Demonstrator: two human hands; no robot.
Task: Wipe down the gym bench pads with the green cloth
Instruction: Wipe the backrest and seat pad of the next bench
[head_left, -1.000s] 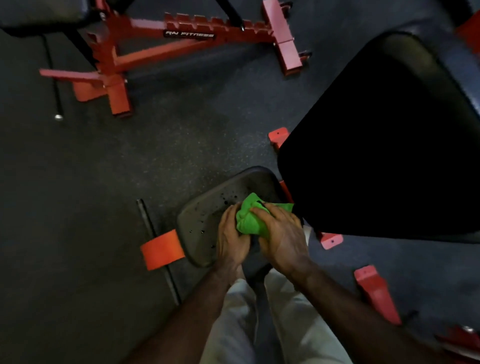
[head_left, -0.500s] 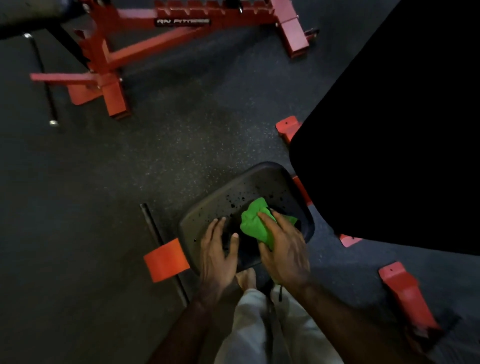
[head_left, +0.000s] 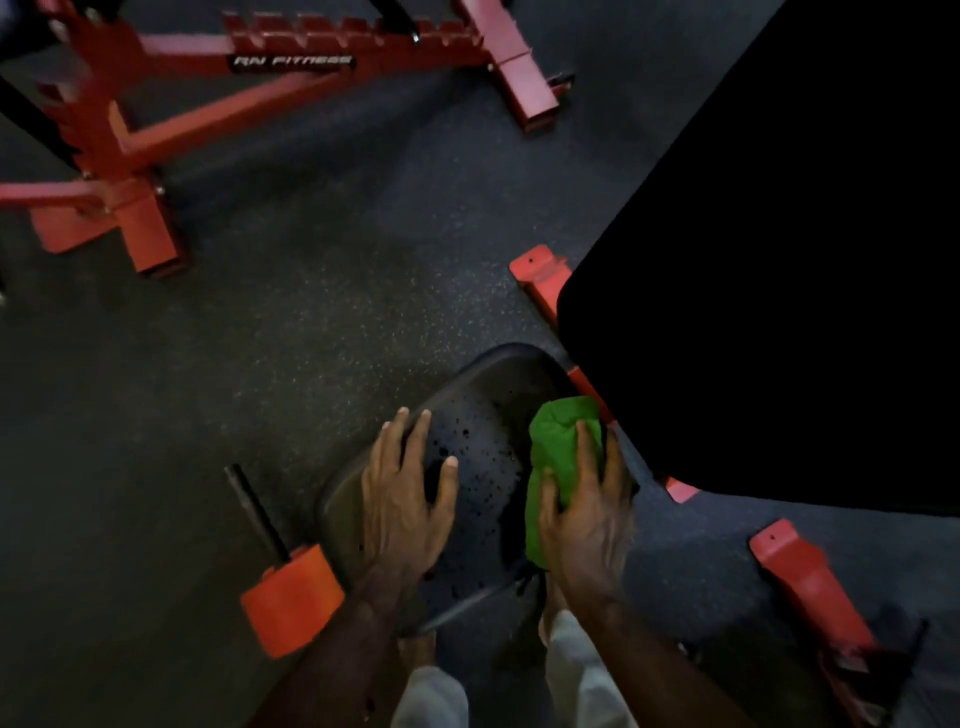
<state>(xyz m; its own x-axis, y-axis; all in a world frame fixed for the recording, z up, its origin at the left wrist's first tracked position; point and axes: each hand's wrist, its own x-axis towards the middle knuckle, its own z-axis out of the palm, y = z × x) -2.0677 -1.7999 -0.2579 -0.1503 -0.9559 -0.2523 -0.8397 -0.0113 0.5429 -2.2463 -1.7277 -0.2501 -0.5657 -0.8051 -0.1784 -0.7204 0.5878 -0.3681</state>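
A small black seat pad (head_left: 483, 415), speckled with dark wet spots, lies low in the middle of the head view. The green cloth (head_left: 558, 457) is bunched along the pad's right side. My right hand (head_left: 587, 512) lies on top of the cloth with fingers spread, pressing it onto the pad. My left hand (head_left: 402, 499) rests flat on the pad's left part, fingers spread toward its far edge. A large black back pad (head_left: 769, 291) rises at the right, overhanging the seat pad's right edge.
The bench's red frame shows as feet (head_left: 537, 278) beside the back pad and a leg (head_left: 810, 582) at lower right. A red roller (head_left: 291, 603) on a black bar sits left of the seat pad. Another red bench frame (head_left: 130, 150) stands far left on the dark rubber floor.
The cloth and my right hand slid to the seat pad's right side. My left hand let go of the cloth and spread flat on the pad's left part.
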